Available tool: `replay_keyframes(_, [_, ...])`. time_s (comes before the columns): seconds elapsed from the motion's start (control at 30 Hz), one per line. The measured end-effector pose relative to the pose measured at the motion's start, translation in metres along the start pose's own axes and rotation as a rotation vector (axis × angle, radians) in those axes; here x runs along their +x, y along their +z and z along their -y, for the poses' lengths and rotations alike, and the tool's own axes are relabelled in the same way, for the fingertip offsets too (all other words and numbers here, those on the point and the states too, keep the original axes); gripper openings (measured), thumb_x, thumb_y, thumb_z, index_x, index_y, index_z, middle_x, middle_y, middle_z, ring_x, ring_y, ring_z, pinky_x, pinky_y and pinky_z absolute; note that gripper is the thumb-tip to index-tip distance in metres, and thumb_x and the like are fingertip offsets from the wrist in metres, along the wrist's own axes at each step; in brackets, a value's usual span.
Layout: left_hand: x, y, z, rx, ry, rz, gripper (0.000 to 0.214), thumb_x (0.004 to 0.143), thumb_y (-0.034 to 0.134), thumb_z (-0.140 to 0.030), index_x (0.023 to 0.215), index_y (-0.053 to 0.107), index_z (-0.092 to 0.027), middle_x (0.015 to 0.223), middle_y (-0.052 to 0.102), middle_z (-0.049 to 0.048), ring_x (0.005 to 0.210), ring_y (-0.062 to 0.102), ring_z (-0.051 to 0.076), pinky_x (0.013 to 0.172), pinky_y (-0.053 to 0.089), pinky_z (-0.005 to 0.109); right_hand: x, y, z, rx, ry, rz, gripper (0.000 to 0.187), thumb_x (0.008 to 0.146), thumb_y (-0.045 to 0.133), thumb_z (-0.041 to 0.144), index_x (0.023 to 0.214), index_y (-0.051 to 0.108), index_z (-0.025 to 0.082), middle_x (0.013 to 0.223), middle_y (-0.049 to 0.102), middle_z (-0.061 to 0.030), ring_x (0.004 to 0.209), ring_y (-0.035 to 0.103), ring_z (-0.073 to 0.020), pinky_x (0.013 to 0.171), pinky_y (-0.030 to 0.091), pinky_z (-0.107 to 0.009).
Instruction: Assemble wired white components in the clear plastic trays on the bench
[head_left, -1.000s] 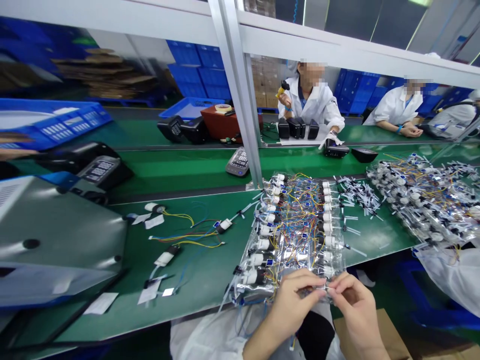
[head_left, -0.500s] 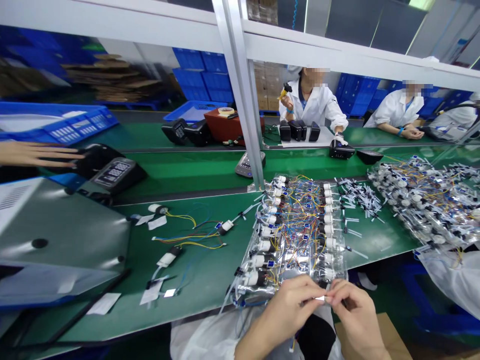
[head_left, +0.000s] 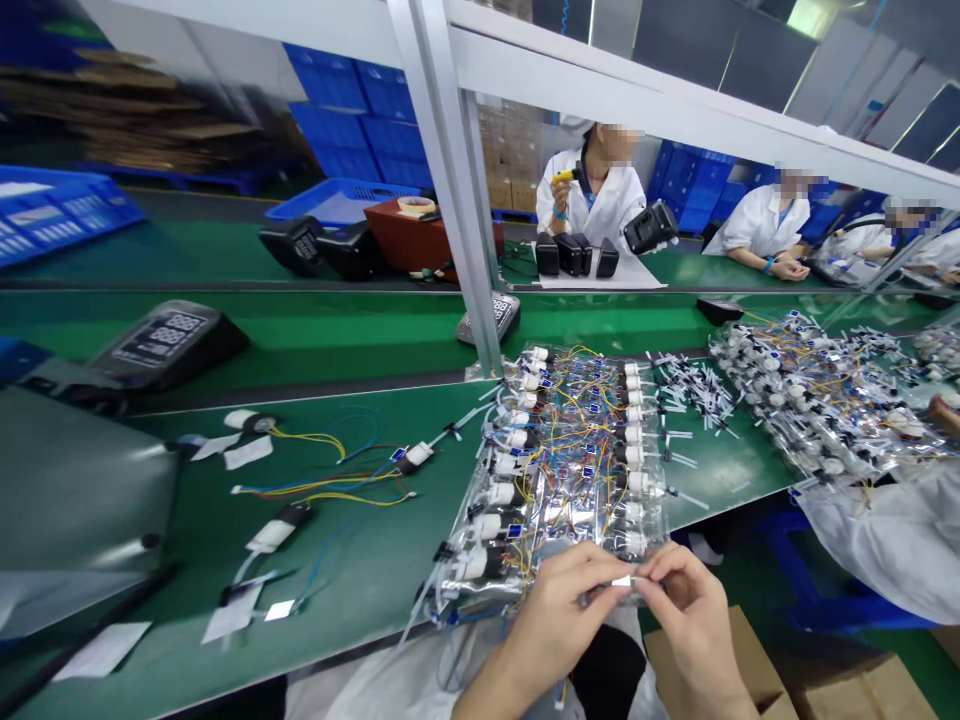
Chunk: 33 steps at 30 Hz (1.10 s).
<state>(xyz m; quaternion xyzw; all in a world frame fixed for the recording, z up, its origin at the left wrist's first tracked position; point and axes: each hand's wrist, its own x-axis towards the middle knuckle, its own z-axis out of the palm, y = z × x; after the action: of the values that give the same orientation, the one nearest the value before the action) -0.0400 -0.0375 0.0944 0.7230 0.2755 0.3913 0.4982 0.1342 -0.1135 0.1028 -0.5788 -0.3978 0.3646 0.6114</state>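
My left hand (head_left: 562, 605) is closed in a pinch on a small white piece (head_left: 621, 581), in front of the near edge of the bench. My right hand (head_left: 686, 600) meets it from the other side, thumb and forefinger closed at the piece's right end. What else the fingertips cover is hidden. Just beyond both hands lies a stack of clear plastic trays (head_left: 574, 515), holding rows of white-and-black cylindrical parts with coloured wires. Loose parts of the same kind, among them a wired cylinder (head_left: 279, 528), lie on the bench to the left.
White strips (head_left: 694, 390) form a pile right of the trays, before a second heap of wired parts (head_left: 817, 400). A metal post (head_left: 442, 180) rises behind. Black display devices (head_left: 169, 345) sit on the green conveyor. Across it, a co-worker (head_left: 592, 190) holds a yellow-and-black tool and a device.
The view has turned right, so the bench shifts left. My hands keep their pinch on the white piece. The co-worker opposite has lifted a black device; the hand at far left is out of view.
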Motion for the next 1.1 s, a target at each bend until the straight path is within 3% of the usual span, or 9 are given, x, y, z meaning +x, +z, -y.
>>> replay_keyframes(0.6, [-0.001,-0.003,0.007,-0.006,-0.007,0.027,0.018,0.101,0.07,-0.024,0.113,0.083,-0.022,0.102,0.081,0.008,0.093,0.077,0.018,0.085,0.062,0.029,-0.001,-0.003,-0.007,-0.055,-0.016,0.061,0.031,0.088,0.084,0.023,0.068,0.06,0.023,0.077,0.075,-0.002,0.078,0.07,-0.0192,0.092,0.056,-0.042])
replay_keyframes(0.8, [-0.001,-0.001,0.014,0.018,0.177,-0.016,0.017,0.099,0.072,-0.018,0.113,0.082,-0.02,0.099,0.081,0.007,0.087,0.077,0.016,0.078,0.063,0.026,0.004,-0.006,-0.01,-0.031,-0.097,0.145,0.029,0.088,0.082,0.016,0.07,0.06,0.023,0.076,0.074,-0.0007,0.074,0.069,-0.0187,0.091,0.057,-0.043])
replay_keyframes(0.93, [0.001,0.002,0.014,0.037,0.184,0.003,0.014,0.1,0.071,-0.019,0.11,0.081,-0.019,0.099,0.081,0.0076,0.087,0.078,0.016,0.079,0.064,0.025,0.003,-0.008,-0.009,-0.073,-0.137,0.191,0.029,0.089,0.079,0.01,0.073,0.059,0.024,0.079,0.074,0.0005,0.076,0.069,-0.0182,0.089,0.058,-0.041])
replay_keyframes(1.0, [0.001,0.0,0.006,0.074,0.209,0.021,0.016,0.101,0.068,-0.018,0.113,0.08,-0.017,0.102,0.081,0.0091,0.092,0.079,0.017,0.083,0.065,0.028,0.001,-0.011,-0.006,-0.148,-0.164,0.201,0.027,0.09,0.077,0.01,0.076,0.059,0.024,0.082,0.074,-0.0002,0.08,0.07,-0.0193,0.086,0.058,-0.039])
replay_keyframes(1.1, [-0.004,-0.017,-0.014,0.163,0.352,0.034,0.03,0.1,0.071,-0.024,0.129,0.072,-0.013,0.123,0.078,0.0166,0.117,0.075,0.025,0.101,0.064,0.039,0.004,-0.019,0.0,-0.356,-0.291,0.278,0.021,0.09,0.075,0.009,0.083,0.064,0.025,0.086,0.074,-0.0015,0.085,0.07,-0.0218,0.084,0.056,-0.04])
